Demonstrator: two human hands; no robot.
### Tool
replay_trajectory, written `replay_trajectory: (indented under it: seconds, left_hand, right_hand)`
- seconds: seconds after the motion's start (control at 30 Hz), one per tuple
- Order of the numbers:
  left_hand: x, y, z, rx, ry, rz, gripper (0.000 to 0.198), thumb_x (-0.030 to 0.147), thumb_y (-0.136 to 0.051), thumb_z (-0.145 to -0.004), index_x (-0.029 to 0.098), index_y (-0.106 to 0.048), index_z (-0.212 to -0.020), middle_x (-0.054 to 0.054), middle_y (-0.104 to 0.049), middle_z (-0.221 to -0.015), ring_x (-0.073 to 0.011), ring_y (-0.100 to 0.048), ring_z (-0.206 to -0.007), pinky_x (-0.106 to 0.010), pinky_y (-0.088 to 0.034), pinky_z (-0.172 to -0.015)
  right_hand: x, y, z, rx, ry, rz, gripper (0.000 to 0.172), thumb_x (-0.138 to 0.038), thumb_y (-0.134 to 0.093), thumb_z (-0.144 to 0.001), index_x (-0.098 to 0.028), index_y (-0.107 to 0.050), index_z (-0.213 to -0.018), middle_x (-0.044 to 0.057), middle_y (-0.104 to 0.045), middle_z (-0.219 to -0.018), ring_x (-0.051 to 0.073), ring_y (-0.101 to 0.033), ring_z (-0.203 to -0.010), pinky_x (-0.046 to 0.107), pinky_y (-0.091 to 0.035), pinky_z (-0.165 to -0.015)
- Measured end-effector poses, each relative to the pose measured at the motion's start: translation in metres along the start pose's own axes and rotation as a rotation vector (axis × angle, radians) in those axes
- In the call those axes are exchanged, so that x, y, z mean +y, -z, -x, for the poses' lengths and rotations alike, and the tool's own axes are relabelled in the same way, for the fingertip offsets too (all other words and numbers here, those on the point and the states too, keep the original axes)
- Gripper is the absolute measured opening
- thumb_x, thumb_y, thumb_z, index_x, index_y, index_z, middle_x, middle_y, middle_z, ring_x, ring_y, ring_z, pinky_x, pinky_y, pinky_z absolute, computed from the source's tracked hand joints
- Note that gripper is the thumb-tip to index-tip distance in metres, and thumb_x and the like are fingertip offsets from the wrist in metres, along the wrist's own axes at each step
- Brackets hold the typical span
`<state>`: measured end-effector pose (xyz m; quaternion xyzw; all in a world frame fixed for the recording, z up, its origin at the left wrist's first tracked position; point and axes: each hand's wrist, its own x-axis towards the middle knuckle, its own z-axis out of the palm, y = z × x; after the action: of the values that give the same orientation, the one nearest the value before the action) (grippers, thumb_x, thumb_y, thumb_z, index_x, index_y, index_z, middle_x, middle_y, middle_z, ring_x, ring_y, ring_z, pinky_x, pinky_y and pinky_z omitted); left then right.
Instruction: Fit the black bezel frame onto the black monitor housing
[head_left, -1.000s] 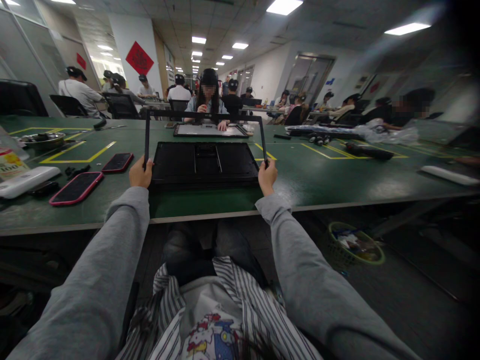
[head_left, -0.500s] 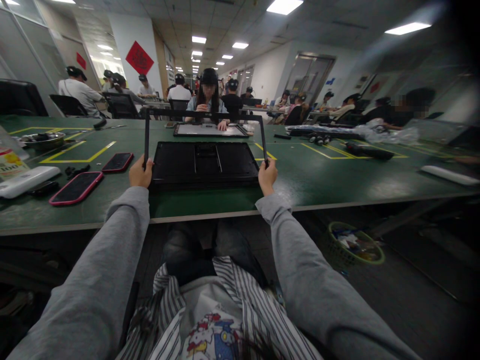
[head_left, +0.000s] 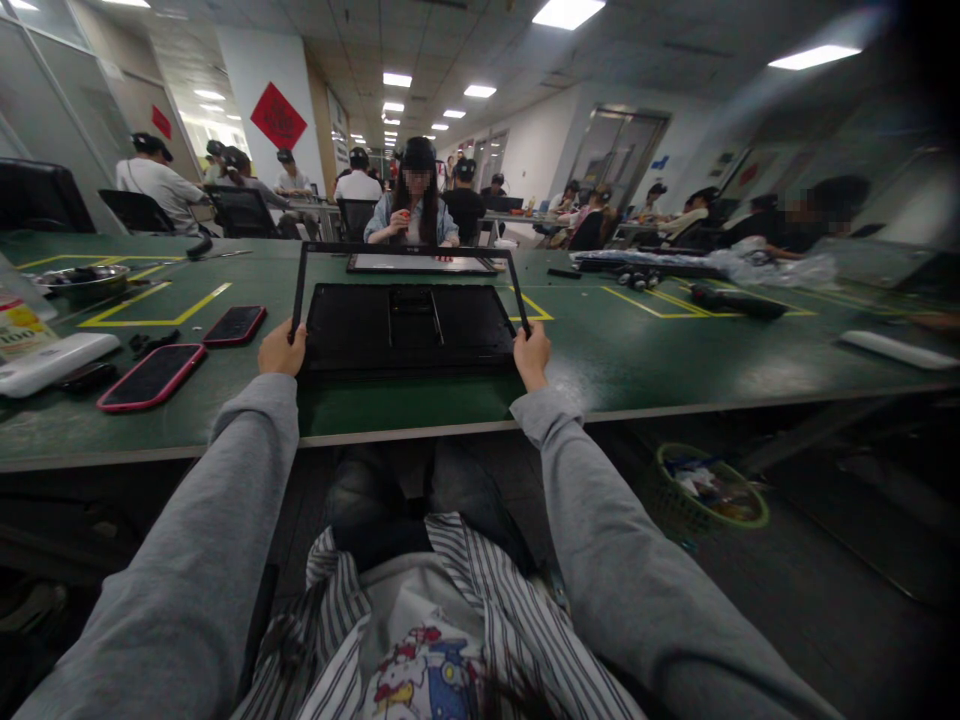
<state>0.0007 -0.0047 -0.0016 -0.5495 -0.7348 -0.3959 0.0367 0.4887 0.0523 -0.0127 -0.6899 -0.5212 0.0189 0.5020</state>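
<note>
Two grips: my left hand (head_left: 282,350) closed on a thin black frame (head_left: 360,249) at left, my right hand (head_left: 532,356) at right, raised above a black panel (head_left: 409,330) on the worktop (head_left: 637,375). Uneven pull could twist the frame; slack, drop it.

Number "100": printed on the label (head_left: 19,335) of the container (head_left: 22,285) at 9 o'clock. Red sign (head_left: 278,116) on the pillar (head_left: 244,50), 11 o'clock: lettering blurred, illegible. Black frame (head_left: 412,250), top bar: small pale mark, illegible.
</note>
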Motion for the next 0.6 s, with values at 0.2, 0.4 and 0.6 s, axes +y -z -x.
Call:
replay_trajectory:
  seconds: [0.2, 0.4, 0.6]
  left_hand:
    - [-0.004, -0.004, -0.004, -0.035, 0.024, -0.075, 0.050, 0.047, -0.044, -0.094, 0.020, -0.069, -0.127, -0.017, -0.062, -0.125, -0.0319, -0.061, -0.110, -0.044, -0.046, -0.094]
    - [-0.012, -0.010, -0.008, -0.105, 0.048, -0.095, 0.052, 0.050, -0.042, -0.095, 0.021, -0.068, -0.129, -0.018, -0.059, -0.129, -0.0326, -0.059, -0.116, -0.046, -0.045, -0.100]
    - [-0.017, -0.016, -0.011, -0.193, 0.082, -0.130, 0.055, 0.051, -0.042, -0.096, 0.016, -0.066, -0.131, -0.021, -0.062, -0.130, -0.0346, -0.058, -0.119, -0.048, -0.044, -0.101]
  right_hand:
    - [0.003, -0.002, -0.001, -0.051, 0.004, 0.026, 0.039, -0.025, -0.046, -0.092, -0.014, -0.065, -0.125, 0.018, -0.071, -0.115, 0.030, -0.063, -0.108, 0.045, -0.045, -0.098]
    - [0.006, -0.003, -0.002, -0.036, 0.053, 0.092, 0.039, -0.024, -0.049, -0.091, -0.012, -0.068, -0.124, 0.020, -0.065, -0.121, 0.030, -0.056, -0.116, 0.046, -0.042, -0.102]
    - [0.012, -0.006, -0.002, -0.088, 0.048, 0.104, 0.039, -0.024, -0.051, -0.088, -0.012, -0.071, -0.120, 0.019, -0.066, -0.115, 0.030, -0.056, -0.112, 0.049, -0.041, -0.103]
